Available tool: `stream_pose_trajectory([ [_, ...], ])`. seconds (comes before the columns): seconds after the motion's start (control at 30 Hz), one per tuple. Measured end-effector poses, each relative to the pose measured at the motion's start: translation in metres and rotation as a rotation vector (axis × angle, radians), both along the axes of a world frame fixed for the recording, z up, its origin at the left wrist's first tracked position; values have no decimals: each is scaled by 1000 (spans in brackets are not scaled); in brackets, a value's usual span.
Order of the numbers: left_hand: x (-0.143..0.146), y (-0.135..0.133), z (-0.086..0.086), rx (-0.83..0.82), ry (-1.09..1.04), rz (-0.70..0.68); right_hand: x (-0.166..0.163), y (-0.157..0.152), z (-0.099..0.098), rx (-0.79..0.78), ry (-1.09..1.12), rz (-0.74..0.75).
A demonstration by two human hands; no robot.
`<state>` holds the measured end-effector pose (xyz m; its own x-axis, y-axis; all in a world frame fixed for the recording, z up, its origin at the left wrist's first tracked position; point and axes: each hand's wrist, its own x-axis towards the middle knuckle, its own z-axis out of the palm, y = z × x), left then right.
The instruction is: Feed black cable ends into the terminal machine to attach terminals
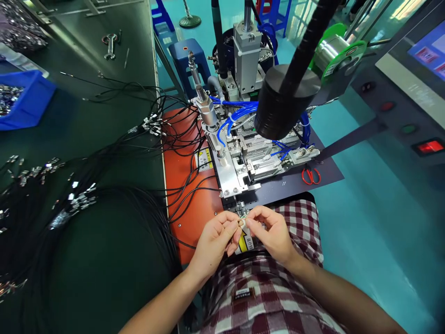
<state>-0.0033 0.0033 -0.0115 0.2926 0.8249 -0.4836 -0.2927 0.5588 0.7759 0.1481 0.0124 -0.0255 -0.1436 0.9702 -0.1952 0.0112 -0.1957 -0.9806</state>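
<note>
Both of my hands meet just in front of the machine's near edge, above my lap. My left hand (pixel 217 239) is closed in a pinch on a small bunch of thin wires (pixel 242 217). The fingertips of my right hand (pixel 269 229) pinch the same wires from the other side. Much of what lies between the fingers is hidden, and the wires are too small to make out well. Beyond the fingertips stands the bench machine (pixel 232 171), with metal slides, a cylinder and blue air tubes.
Bundles of black cables (pixel 139 199) with metal connector ends lie on the dark table at left. A blue bin (pixel 31 104) and wrench (pixel 110 46) are farther back. Red-handled scissors (pixel 310 176) lie right of the machine. A black nozzle (pixel 287 102) hangs above; a solder-like wire spool (pixel 333 51) stands behind.
</note>
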Motion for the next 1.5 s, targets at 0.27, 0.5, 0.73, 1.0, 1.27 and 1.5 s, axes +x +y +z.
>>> stream_pose_trajectory([
  [0.27, 4, -3, -1, 73, 129, 75, -5, -4, -2, 212, -240, 19],
  [0.5, 7, -1, 1, 56, 159, 192, -5, -8, 0, 201, -222, 24],
  [0.73, 5, -1, 1, 19, 117, 85, -5, -9, 2, 157, -210, 43],
  [1.0, 9, -3, 10, -18, 70, 188, -5, -8, 11, -54, -76, 103],
  [1.27, 2, -3, 8, -109, 33, 104, -3, -9, 9, -33, -95, 111],
  [1.5, -1, 0, 6, -164, -52, 97, 12, 2, 9, -178, 77, 99],
])
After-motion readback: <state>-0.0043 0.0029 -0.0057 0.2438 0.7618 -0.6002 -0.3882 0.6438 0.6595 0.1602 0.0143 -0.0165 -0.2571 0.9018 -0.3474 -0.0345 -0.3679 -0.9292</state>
